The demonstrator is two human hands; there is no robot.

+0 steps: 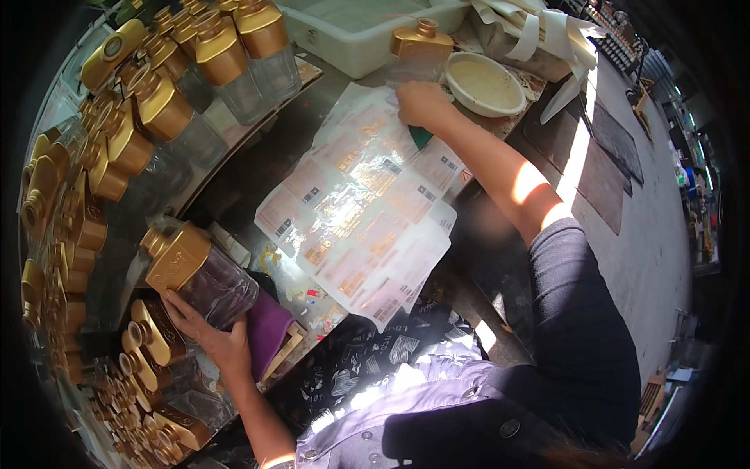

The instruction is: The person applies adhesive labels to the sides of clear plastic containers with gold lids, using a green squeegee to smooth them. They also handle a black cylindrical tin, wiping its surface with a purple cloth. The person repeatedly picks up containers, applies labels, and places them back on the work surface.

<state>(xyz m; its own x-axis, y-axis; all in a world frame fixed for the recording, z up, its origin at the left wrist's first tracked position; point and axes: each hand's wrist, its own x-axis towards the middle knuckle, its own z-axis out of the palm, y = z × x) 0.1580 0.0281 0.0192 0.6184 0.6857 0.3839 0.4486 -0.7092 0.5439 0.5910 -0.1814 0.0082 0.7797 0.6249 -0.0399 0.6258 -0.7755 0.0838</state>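
My left hand (211, 336) is wrapped round a clear glass bottle (223, 285) with a gold-coloured shoulder and neck, tilted at the left above a purple cloth (269, 328). At the far side of the work surface, my right hand (423, 105) is closed. A flat green piece (420, 137) sticks out beneath its fingers; most of it is hidden. Under and beside this hand lie sheets of printed labels (351, 211), shiny with light. Another gold-topped glass bottle (422, 51) stands just beyond the right hand.
Many gold-topped bottles (160, 105) crowd the left side, with several more (160, 344) at the lower left. A white plastic tub (355, 43) stands at the back, near a round white bowl (486, 86). White strips (531, 39) hang over a box at the back right.
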